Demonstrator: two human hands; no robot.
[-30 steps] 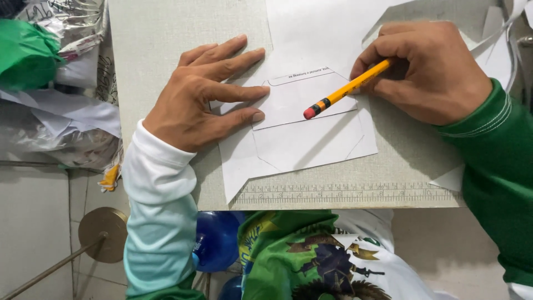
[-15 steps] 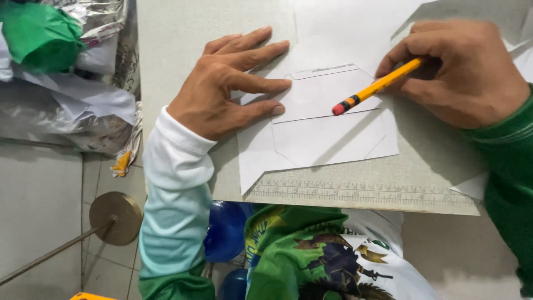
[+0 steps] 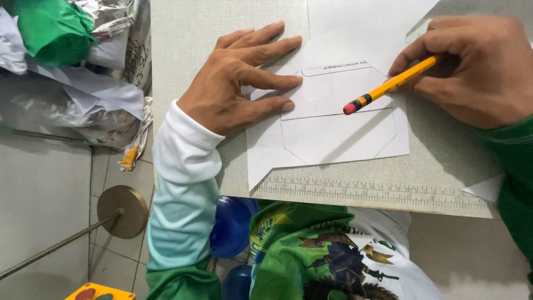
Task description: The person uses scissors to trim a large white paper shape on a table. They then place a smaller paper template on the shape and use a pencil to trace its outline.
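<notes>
Left hand (image 3: 233,83) stayed flat pinning white paper template (image 3: 338,133) mid-frame; right hand (image 3: 477,72) kept gripping yellow pencil (image 3: 388,86), tracing continued.

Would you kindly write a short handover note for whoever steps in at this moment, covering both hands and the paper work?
Left hand: flat, fingers spread, pressing the small paper template onto the white sheet.
Right hand: grip closed on the yellow pencil, eraser end toward the template, tip hidden under the fingers.
Both papers lie on the grey cutting mat, above its ruled edge.
Done: template placed and pinned; a faint outline shows on the sheet below it.
Left: whether the tracing is complete cannot be told; the sheet around the outline looks uncut.
</notes>
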